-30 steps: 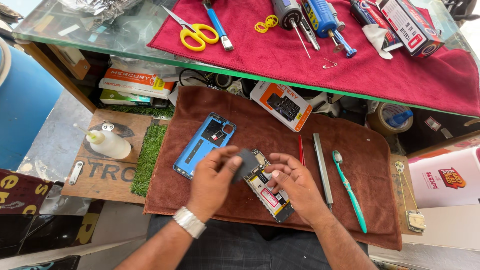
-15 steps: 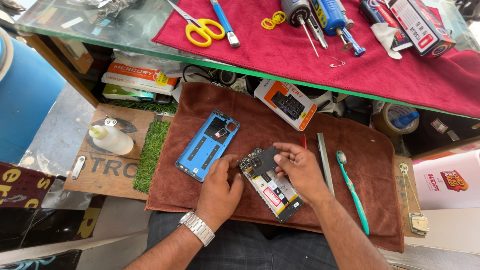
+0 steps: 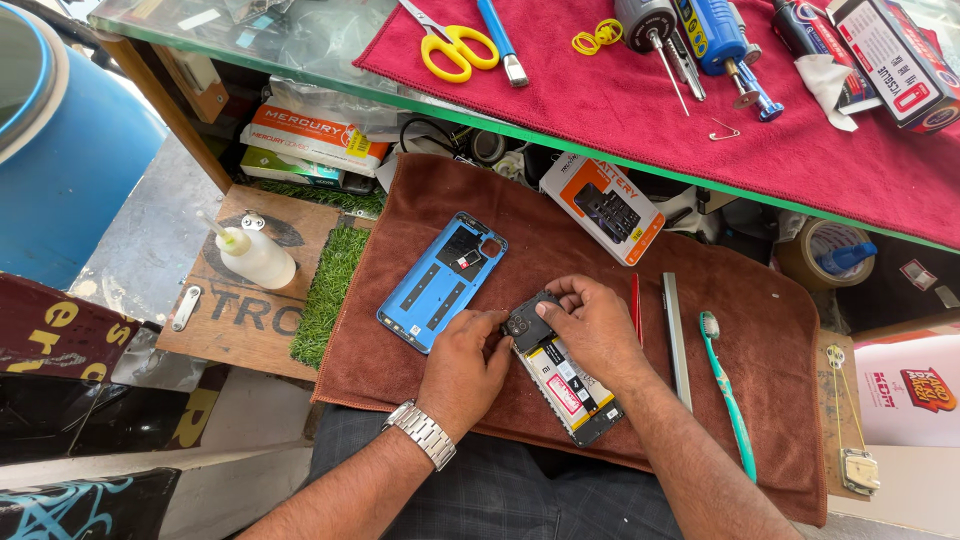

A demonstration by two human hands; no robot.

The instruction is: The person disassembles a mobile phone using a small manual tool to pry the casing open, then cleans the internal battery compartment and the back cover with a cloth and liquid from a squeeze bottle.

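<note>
The opened phone (image 3: 566,383) lies on the brown cloth (image 3: 760,400) over the lap, its long axis running from near right up to far left. Both hands close on its far end: the left hand (image 3: 462,368) steadies the left edge, and the right hand (image 3: 592,326) pinches a dark cover (image 3: 524,320) at the top corner, equally near. Just left lies the blue back cover (image 3: 440,280); right, a toothbrush (image 3: 728,392). Farther off, scissors (image 3: 448,40) rest on the table (image 3: 640,120).

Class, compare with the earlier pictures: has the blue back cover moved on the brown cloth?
No. The blue back cover lies at the same spot on the brown cloth, left of the opened phone; only the camera shifted.
</note>
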